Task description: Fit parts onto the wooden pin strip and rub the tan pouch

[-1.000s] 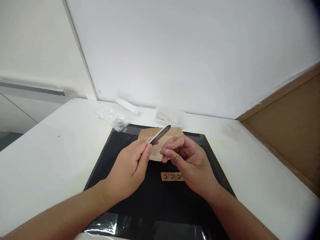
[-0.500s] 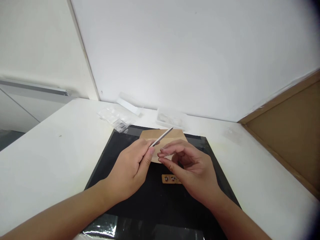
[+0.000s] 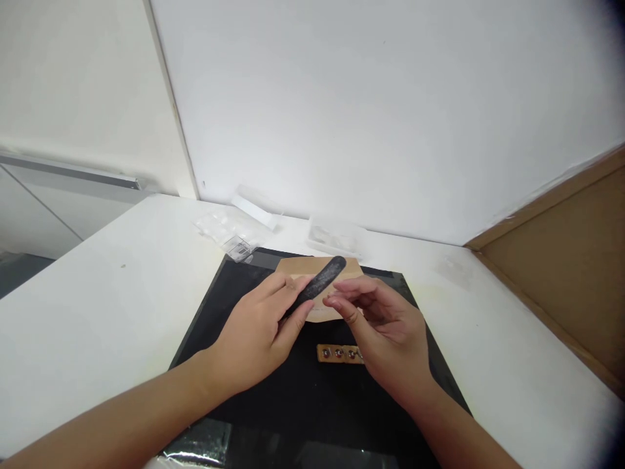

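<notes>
My left hand point(image 3: 261, 319) is closed around a dark nail file point(image 3: 325, 277), its rounded, whitish-dusted end slanting up to the right. Close to the file's right side is my right hand point(image 3: 385, 326), thumb and fingertips brought together in a pinch. Whatever may be between those fingertips is too small to make out. Behind both hands lies a sheet of brown paper point(image 3: 293, 265). Below my right hand, a small tan strip point(image 3: 333, 354) bears several shiny round pieces, its right end covered by the hand.
A black mat point(image 3: 273, 404) covers the middle of the white table point(image 3: 97, 312). At the back are clear plastic packets point(image 3: 229, 225), a white strip-like box point(image 3: 254, 208) and a translucent box point(image 3: 334, 236). A white wall point(image 3: 381, 117) rises behind, and a brown panel point(image 3: 561, 260) stands right.
My left hand has turned the nail file from edge-on to show its flat dark face. My right hand has shifted slightly right, its fingertips closer together. The view has moved slightly.
</notes>
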`<state>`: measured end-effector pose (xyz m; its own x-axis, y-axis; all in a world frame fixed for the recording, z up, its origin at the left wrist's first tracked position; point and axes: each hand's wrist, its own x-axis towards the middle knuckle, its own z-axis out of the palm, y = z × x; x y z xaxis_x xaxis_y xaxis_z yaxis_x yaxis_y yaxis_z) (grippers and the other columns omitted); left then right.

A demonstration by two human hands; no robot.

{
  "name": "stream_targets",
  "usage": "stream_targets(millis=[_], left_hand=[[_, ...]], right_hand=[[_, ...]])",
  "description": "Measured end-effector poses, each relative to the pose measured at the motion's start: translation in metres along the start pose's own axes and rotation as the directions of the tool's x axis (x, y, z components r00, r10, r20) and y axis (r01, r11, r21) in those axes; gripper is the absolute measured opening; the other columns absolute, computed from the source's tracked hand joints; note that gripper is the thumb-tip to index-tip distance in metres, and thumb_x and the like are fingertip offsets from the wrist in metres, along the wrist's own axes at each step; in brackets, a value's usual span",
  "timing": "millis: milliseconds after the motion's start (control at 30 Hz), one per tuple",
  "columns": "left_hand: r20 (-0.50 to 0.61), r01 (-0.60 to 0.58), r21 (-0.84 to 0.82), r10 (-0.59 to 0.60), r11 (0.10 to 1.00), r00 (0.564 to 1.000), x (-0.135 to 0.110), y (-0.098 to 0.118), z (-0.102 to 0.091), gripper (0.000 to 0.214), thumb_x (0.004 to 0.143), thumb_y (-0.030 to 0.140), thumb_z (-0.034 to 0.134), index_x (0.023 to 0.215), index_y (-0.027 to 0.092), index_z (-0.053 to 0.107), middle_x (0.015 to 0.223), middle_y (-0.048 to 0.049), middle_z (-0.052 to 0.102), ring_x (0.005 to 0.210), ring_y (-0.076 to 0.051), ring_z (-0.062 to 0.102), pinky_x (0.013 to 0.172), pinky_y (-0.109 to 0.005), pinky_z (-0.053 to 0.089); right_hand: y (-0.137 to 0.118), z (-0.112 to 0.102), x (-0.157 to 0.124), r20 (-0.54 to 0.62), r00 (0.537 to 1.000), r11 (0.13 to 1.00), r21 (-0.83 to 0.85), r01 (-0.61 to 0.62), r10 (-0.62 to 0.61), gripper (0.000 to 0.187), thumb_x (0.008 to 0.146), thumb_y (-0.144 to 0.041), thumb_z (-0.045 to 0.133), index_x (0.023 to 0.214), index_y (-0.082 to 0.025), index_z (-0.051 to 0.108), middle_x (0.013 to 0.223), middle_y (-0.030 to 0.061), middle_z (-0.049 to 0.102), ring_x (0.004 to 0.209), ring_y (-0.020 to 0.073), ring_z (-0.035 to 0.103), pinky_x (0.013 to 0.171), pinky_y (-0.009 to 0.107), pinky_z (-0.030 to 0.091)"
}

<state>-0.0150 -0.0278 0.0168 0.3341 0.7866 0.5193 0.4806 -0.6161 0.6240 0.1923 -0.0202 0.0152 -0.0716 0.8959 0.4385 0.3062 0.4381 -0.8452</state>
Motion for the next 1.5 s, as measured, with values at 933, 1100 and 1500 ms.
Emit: stream_targets(millis=[933,1100,1500], left_hand=[[-0.229,0.046,0.045,-0.035,0.998,0.973,-0.003,0.0,0.007,0.021,0.098,0.017,0.065,0.114,0.022,0.078,0.102,-0.0031,0.079,0.092,-0.016,0.074,0.084,-0.029,0.061],[-0.221,0.093,0.028,-0.085,0.995,0.971,-0.004,0.001,0.007,0.022,0.099,0.019,0.064,0.116,0.022,0.078,0.104,-0.0038,0.079,0.094,-0.017,0.074,0.087,-0.03,0.061],[-0.186,0.028,0.155,0.002,0.988,0.983,-0.009,-0.002,0.011,0.022,0.103,0.02,0.058,0.115,0.021,0.077,0.096,-0.0028,0.077,0.084,-0.015,0.072,0.076,-0.026,0.059]], right_hand=[[-0.002,0.011,0.0,0.058,0.965,0.865,-0.431,0.257,-0.258,0.009,0.105,-0.022,0.055,0.101,-0.023,0.063,0.086,0.0003,0.069,0.081,0.0147,0.068,0.073,0.027,0.057],[-0.002,0.01,-0.001,0.076,0.979,0.921,-0.331,0.204,-0.19,0.009,0.103,-0.024,0.057,0.107,-0.024,0.065,0.097,0.0037,0.07,0.083,0.0159,0.07,0.067,0.026,0.061],[0.005,0.02,-0.001,-0.078,0.952,0.719,-0.675,0.167,-0.295,0.012,0.103,-0.031,0.057,0.094,-0.022,0.058,0.09,0.0042,0.075,0.083,0.0203,0.072,0.062,0.029,0.046]])
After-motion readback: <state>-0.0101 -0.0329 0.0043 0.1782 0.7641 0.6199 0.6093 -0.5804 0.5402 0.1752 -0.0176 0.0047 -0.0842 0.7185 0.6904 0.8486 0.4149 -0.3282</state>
